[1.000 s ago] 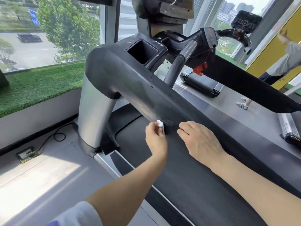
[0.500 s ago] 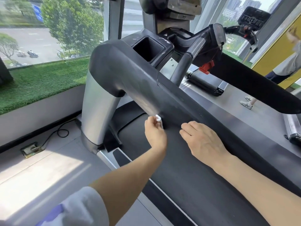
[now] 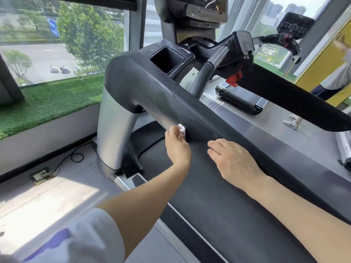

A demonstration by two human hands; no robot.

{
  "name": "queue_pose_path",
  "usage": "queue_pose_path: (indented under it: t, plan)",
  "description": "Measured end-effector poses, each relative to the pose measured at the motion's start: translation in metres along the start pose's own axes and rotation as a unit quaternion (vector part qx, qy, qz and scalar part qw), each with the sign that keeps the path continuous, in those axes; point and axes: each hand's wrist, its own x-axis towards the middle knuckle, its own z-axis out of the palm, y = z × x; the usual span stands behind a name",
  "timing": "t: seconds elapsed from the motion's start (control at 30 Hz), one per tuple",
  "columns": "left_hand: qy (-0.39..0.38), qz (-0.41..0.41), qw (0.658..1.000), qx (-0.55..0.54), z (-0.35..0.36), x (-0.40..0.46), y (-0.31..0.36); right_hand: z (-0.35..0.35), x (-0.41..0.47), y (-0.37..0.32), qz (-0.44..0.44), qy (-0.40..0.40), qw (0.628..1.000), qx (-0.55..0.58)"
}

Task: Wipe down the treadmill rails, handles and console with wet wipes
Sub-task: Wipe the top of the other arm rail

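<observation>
- Left hand (image 3: 177,147): fingers curl around a small wadded white wet wipe (image 3: 182,128) and press it against the underside edge of the left treadmill rail (image 3: 218,120).
- Right hand (image 3: 232,160): fingers extended and relaxed, palm down, holding nothing; it sits just right of the left hand, at the lower edge of the same rail. Contact with the rail cannot be confirmed.
- Wet wipe: only a small white portion shows above the left fingertips, touching the rail.
- Rail: 1 dark, matte bar running diagonally from beyond the left hand to past the right forearm; a paler sheen marks the surface just above the wipe.
- Silver upright post (image 3: 115,130): stands left of the left hand and carries the rail's curved end.
- Cup holder recess (image 3: 167,58): beyond both hands, set in the console housing (image 3: 191,8).
- Handle bar (image 3: 207,73): beyond the right hand, rising toward a red safety clip (image 3: 234,79).
- Treadmill belt (image 3: 218,205): below both forearms.
- Black cable (image 3: 74,158): on the floor left of the left hand, leading to a floor socket (image 3: 42,175).
</observation>
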Motion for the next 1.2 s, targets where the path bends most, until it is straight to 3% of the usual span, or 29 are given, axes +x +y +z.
queue_pose_path:
  t: [0.3, 0.47, 0.63, 0.77, 1.03, 1.2]
  plan:
    - [-0.056, 0.127, 0.989, 0.044, 0.023, -0.103, 0.006, -0.024, -0.050, 0.014, 0.010, 0.014, 1.000, -0.006]
    - [-0.003, 0.121, 0.992, 0.040, 0.024, -0.094, 0.017, -0.031, -0.077, 0.020, 0.017, 0.027, 0.999, -0.004]
    - [0.071, 0.028, 0.995, 0.064, 0.026, -0.058, 0.039, -0.030, -0.082, 0.017, 0.022, 0.043, 0.999, 0.010]
    - [0.001, 0.120, 0.990, 0.070, 0.036, -0.109, 0.027, -0.028, -0.084, 0.018, 0.020, 0.041, 0.999, 0.016]
    - [0.045, 0.086, 0.989, 0.112, 0.025, -0.049, 0.054, -0.032, -0.082, 0.017, 0.018, 0.059, 0.998, 0.013]
    - [-0.035, 0.169, 0.982, 0.083, 0.030, -0.102, 0.024, -0.027, -0.082, 0.016, 0.027, 0.044, 0.999, 0.004]
